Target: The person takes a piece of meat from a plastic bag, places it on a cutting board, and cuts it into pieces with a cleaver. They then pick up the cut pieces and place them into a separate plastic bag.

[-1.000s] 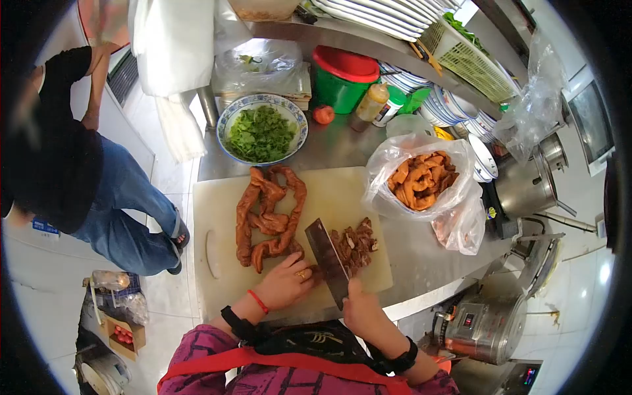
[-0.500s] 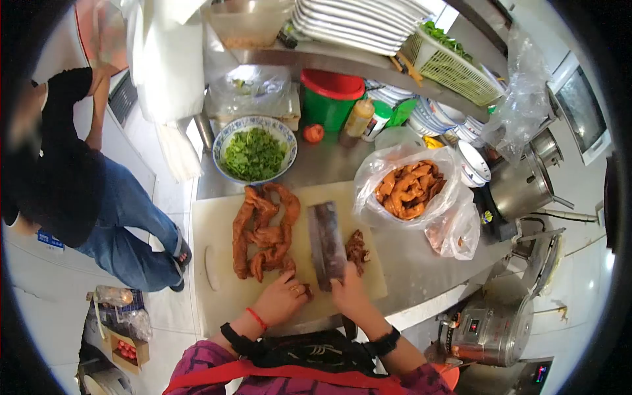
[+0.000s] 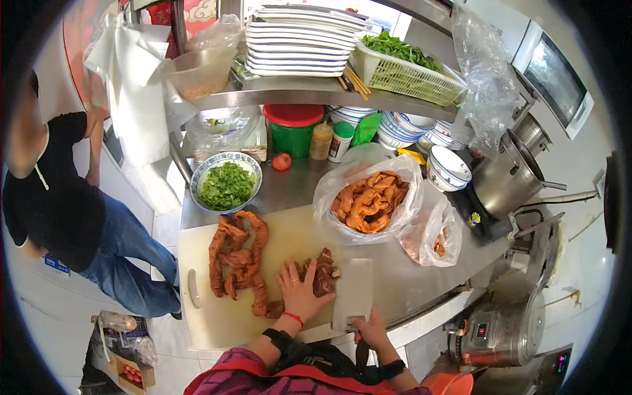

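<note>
My right hand (image 3: 371, 330) grips the handle of a cleaver (image 3: 353, 289), whose broad blade lies flat-looking beside the right edge of the cutting board (image 3: 289, 227). With fingers spread, my left hand (image 3: 304, 296) rests against a small pile of dark, chopped-looking meat (image 3: 325, 273), just left of the blade. Long brown strips of cooked meat (image 3: 255, 263), resembling intestine, lie on the board's left half. The lower end of these strips comes close to my left wrist.
Behind the board stand a bowl of chopped greens (image 3: 228, 184) and a plastic bag of brown meat pieces (image 3: 370, 203). A smaller bag (image 3: 434, 230) lies to the right. Stacked white trays (image 3: 299, 43) fill the shelf above. Another person (image 3: 66, 178) stands at the left.
My left hand has gone from the brown strips' lower end to the dark meat, its fingers now spread. The cleaver has moved right, past that meat. The view has shifted.
</note>
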`<state>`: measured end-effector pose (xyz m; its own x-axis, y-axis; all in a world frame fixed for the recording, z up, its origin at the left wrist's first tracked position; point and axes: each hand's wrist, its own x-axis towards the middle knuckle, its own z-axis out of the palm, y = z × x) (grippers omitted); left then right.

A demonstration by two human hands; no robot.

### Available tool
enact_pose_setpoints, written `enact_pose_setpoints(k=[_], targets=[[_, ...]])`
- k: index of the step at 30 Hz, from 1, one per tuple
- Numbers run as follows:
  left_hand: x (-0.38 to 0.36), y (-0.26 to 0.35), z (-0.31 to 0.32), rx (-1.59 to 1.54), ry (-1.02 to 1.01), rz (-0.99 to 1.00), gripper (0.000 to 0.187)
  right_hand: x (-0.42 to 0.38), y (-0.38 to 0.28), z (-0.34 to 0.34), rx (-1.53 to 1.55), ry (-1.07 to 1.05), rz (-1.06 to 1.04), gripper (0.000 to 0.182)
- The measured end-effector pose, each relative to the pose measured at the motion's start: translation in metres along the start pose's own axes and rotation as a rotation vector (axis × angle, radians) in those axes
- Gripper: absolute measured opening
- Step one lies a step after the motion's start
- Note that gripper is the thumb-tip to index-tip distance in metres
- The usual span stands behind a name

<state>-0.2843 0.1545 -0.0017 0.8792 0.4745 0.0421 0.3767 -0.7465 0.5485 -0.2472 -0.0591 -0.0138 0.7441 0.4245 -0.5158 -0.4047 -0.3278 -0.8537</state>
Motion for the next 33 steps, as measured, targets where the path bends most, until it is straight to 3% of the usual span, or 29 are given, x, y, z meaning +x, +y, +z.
enact_pose_setpoints(k=[5, 7, 8, 10, 15, 20, 23, 25, 26, 27, 31, 33], targets=[[0.012, 0.014, 0.008, 0.019, 0.098, 0.072, 0.078, 0.012, -0.043, 0.021, -0.024, -0.173, -0.007, 0.048], [0.014, 0.012, 0.019, -0.003, 0.166, 0.097, 0.073, 0.014, -0.052, 0.029, -0.268, -0.218, -0.072, 0.048], [0.015, 0.010, 0.023, -0.039, 0.205, 0.097, 0.068, 0.014, -0.054, 0.033, -0.239, -0.232, -0.033, 0.048], [0.014, 0.007, 0.024, -0.085, 0.259, 0.071, 0.058, 0.018, -0.048, 0.033, -0.229, -0.264, -0.063, 0.046], [0.003, 0.021, 0.020, -0.244, 0.313, 0.124, 0.056, 0.013, -0.021, 0.018, -0.224, -0.306, -0.163, 0.036], [0.011, 0.082, 0.027, -0.414, 0.337, 0.328, 0.060, -0.032, -0.058, -0.030, -0.315, -0.102, -0.183, 0.034], [0.033, 0.145, 0.031, -0.487, 0.345, 0.501, 0.061, -0.056, -0.077, -0.065, -0.415, 0.156, -0.200, 0.034], [0.051, 0.194, 0.044, -0.758, 0.312, 0.638, 0.059, -0.060, -0.075, -0.099, -0.447, 0.390, -0.239, 0.029], [0.060, 0.218, 0.051, -0.848, 0.282, 0.666, 0.056, -0.065, -0.090, -0.111, -0.361, 0.453, -0.309, 0.026], [0.069, 0.241, 0.058, -0.932, 0.254, 0.697, 0.053, -0.059, -0.087, -0.131, -0.469, 0.520, -0.544, 0.026], [0.102, 0.311, 0.097, -0.972, 0.135, 0.697, 0.048, -0.045, -0.113, -0.189, -0.404, 0.632, -0.365, 0.027], [0.117, 0.326, 0.128, -1.077, 0.117, 0.590, 0.047, -0.030, -0.127, -0.207, -0.410, 0.660, -0.281, 0.029]])
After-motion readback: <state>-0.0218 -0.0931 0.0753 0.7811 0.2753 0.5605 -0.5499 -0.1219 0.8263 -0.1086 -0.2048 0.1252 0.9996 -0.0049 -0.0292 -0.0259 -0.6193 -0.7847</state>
